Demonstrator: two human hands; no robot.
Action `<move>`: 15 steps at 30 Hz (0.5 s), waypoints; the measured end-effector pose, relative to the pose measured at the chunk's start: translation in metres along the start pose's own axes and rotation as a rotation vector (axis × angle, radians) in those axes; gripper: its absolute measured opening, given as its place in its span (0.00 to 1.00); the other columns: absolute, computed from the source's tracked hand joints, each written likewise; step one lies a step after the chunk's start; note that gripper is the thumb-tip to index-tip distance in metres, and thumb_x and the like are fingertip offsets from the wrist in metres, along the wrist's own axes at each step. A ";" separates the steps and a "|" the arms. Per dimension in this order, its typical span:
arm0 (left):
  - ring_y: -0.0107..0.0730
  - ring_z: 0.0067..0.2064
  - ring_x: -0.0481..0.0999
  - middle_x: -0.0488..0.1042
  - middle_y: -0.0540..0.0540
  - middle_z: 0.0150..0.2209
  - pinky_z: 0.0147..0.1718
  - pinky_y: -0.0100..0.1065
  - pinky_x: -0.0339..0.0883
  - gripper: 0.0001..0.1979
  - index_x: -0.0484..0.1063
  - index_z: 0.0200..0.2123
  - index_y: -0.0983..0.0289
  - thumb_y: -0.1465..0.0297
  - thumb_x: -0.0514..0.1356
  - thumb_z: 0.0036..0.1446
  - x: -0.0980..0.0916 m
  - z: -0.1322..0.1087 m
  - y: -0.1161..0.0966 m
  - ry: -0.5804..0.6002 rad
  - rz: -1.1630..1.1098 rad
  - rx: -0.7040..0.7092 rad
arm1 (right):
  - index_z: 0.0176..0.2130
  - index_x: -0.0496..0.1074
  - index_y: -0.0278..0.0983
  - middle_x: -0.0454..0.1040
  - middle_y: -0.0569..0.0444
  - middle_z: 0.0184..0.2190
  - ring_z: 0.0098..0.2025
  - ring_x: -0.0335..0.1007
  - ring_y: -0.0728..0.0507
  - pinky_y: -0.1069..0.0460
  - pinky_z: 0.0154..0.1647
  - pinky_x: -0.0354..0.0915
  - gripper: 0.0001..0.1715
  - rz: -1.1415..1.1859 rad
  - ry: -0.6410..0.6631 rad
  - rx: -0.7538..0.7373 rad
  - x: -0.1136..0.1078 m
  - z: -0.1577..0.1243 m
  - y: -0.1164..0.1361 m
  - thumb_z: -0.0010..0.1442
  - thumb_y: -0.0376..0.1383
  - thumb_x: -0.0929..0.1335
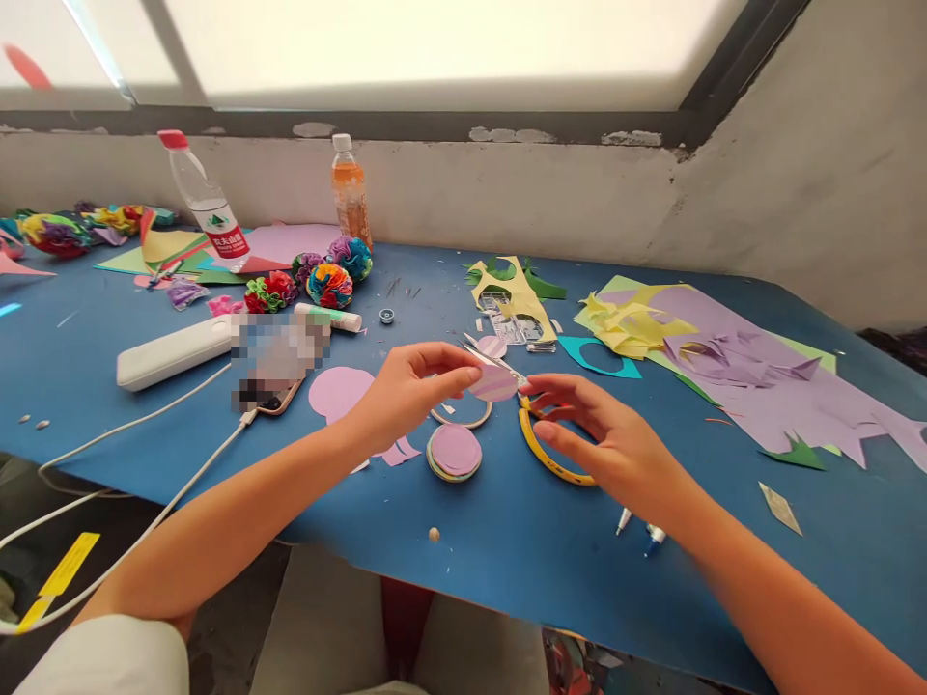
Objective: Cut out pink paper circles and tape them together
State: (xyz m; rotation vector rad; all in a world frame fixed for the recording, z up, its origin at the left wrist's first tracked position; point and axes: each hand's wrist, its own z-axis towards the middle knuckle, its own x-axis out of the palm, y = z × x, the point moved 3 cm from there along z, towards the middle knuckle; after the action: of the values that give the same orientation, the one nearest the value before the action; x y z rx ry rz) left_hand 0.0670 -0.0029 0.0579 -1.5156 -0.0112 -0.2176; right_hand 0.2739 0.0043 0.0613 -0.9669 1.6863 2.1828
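Observation:
A small purple paper circle (496,382) is pinched between the thumb and fingers of my left hand (420,386). Right of it, my right hand (586,415) has its fingers apart and curved, close to the circle's right edge, holding nothing. Scissors with yellow handles (545,459) lie on the blue table beneath my right hand, partly covered by it. Just below the held circle is a stack of round paper pieces (455,452), purple on top. More purple paper (339,391) lies left of the stack, partly behind my left hand.
A phone (279,362) with a cable, a white power bank (174,352), a glue stick (329,319) and paper flowers (329,285) lie at the left. Two bottles (217,227) stand behind. Cut paper sheets (782,386) spread at the right, with pens (654,541) near my right wrist.

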 end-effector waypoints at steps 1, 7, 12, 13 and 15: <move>0.22 0.32 0.74 0.78 0.50 0.31 0.33 0.25 0.69 0.08 0.77 0.32 0.63 0.66 0.67 0.49 0.005 -0.003 0.002 0.034 0.008 -0.020 | 0.48 0.70 0.40 0.77 0.47 0.45 0.44 0.75 0.39 0.45 0.44 0.72 0.30 0.144 0.032 0.008 0.006 -0.004 0.004 0.52 0.55 0.69; 0.27 0.32 0.77 0.77 0.51 0.30 0.33 0.28 0.72 0.09 0.72 0.29 0.64 0.67 0.68 0.48 0.026 -0.023 0.005 0.135 0.054 0.011 | 0.35 0.77 0.40 0.80 0.52 0.30 0.34 0.77 0.43 0.49 0.38 0.75 0.17 0.389 0.081 0.075 0.017 -0.019 0.017 0.55 0.50 0.70; 0.28 0.32 0.77 0.79 0.53 0.30 0.33 0.28 0.73 0.01 0.75 0.31 0.63 0.73 0.62 0.53 0.027 -0.029 0.002 0.059 0.377 0.393 | 0.36 0.79 0.40 0.80 0.53 0.30 0.33 0.78 0.43 0.50 0.35 0.75 0.17 0.372 0.052 0.044 0.014 -0.024 0.021 0.55 0.50 0.70; 0.28 0.32 0.78 0.79 0.53 0.30 0.33 0.28 0.73 0.02 0.75 0.31 0.63 0.73 0.62 0.53 0.027 -0.030 0.001 0.056 0.440 0.500 | 0.36 0.79 0.40 0.80 0.53 0.29 0.33 0.78 0.43 0.51 0.35 0.75 0.16 0.350 0.038 0.024 0.014 -0.024 0.021 0.56 0.49 0.70; 0.29 0.33 0.79 0.80 0.55 0.32 0.34 0.28 0.74 0.03 0.77 0.33 0.63 0.74 0.63 0.53 0.028 -0.033 0.001 0.048 0.557 0.706 | 0.35 0.78 0.41 0.81 0.54 0.29 0.32 0.78 0.44 0.51 0.34 0.75 0.13 0.287 0.005 -0.029 0.015 -0.026 0.021 0.57 0.46 0.69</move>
State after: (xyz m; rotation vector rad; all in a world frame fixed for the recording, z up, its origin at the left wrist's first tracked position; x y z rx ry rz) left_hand 0.0907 -0.0389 0.0593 -0.7645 0.3363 0.1884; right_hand 0.2606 -0.0294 0.0658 -0.7776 1.9025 2.3871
